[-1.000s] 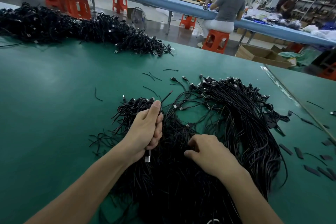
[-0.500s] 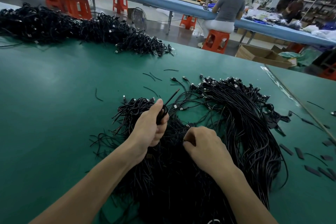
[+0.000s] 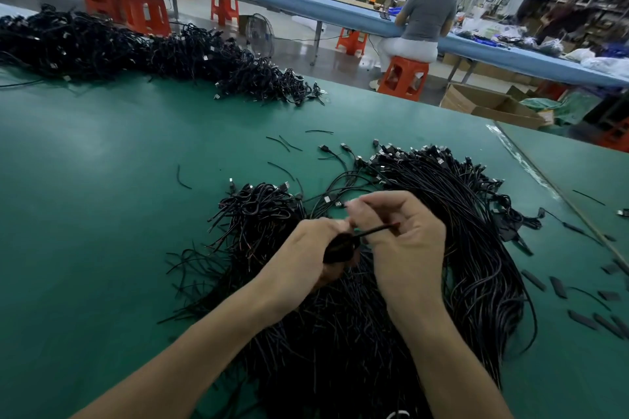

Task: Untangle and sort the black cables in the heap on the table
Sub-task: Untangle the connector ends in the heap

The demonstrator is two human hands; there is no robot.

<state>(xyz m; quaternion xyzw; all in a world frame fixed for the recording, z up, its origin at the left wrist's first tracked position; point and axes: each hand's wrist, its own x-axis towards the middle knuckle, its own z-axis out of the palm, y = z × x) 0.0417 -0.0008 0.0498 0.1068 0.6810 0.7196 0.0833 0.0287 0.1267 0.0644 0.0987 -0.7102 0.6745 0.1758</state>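
Head view, lower centre: left hand grips a cable bunch, right hand pinches one cable above the heap on the table; light, limp, snag-prone, likely best held near its end.

At the long blue workbench a person in grey sits on an orange plastic stool, an open brown cardboard box near it.

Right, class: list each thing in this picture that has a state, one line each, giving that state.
left hand, gripping a cable bundle
right hand, pinching one cable strand
near heap, tangled on the table
far heap, piled, no hand on it
cardboard box, open
orange stool, occupied by a seated person
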